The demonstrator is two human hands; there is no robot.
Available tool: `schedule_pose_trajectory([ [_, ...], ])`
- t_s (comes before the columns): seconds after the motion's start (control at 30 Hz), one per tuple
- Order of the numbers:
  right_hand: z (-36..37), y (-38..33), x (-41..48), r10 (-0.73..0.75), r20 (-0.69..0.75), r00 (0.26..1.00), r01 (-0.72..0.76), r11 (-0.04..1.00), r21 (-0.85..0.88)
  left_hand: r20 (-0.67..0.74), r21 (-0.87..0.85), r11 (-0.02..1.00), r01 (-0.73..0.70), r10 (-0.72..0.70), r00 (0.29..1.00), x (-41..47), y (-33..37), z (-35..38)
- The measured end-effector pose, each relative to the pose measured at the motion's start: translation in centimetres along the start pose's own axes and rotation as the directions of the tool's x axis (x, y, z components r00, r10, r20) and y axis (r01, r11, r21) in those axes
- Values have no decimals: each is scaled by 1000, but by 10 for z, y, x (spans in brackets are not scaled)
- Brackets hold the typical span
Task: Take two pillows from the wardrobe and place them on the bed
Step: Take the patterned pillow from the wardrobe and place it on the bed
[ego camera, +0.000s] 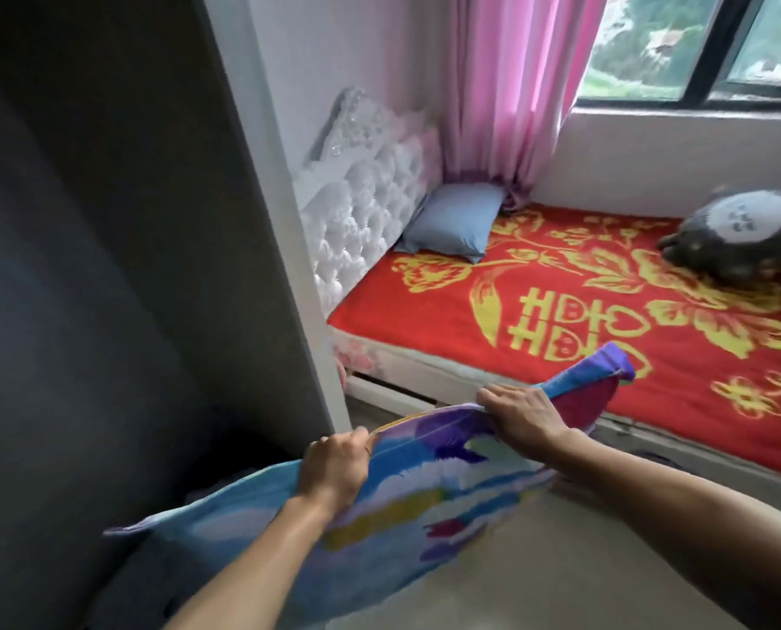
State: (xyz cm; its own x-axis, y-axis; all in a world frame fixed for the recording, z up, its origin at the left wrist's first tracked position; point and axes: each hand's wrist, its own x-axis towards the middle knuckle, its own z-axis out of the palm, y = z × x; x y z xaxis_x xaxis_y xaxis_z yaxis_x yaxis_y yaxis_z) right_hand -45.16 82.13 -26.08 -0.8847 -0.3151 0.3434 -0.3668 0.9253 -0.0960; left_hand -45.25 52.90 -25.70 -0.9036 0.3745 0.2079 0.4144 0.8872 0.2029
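Observation:
A pillow (425, 488) in a bright blue, purple and yellow patterned cover hangs in front of me above the floor. My left hand (334, 466) grips its upper edge near the middle. My right hand (523, 413) grips the same edge further right, close to the bed's near side. The bed (425, 325) has a red cover with yellow flowers. A light blue pillow (450, 220) leans against the white tufted headboard (361, 211) at the bed's far corner. The dark wardrobe side (106, 243) fills the left of the view.
A grey round plush toy (739, 238) lies on the bed's right side. A pink curtain (511, 84) hangs in the corner by the window (698, 47). Beige floor (539, 561) lies below the held pillow.

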Motion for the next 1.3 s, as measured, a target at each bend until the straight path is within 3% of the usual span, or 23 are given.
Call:
schedule_pose_trajectory([
  [0.27, -49, 144, 5, 69, -68, 995, -76, 990, -116, 13, 58, 995, -77, 77, 997, 113, 111, 17],
  [0.47, -54, 221, 32, 93, -105, 990, -108, 983, -151, 42, 18, 996, -90, 89, 995, 189, 149, 38],
  [0.83, -26, 356, 136, 236, -165, 958, -272, 928, -254, 56, -167, 965, -204, 216, 975, 388, 150, 97],
  [1.0, -12, 401, 202, 275, -204, 940, -316, 925, -212, 43, -176, 958, -224, 235, 971, 480, 135, 104],
  [1.3, 54, 488, 301, 274, -128, 953, -293, 941, -167, 80, -128, 972, -196, 207, 975, 599, 104, 142],
])
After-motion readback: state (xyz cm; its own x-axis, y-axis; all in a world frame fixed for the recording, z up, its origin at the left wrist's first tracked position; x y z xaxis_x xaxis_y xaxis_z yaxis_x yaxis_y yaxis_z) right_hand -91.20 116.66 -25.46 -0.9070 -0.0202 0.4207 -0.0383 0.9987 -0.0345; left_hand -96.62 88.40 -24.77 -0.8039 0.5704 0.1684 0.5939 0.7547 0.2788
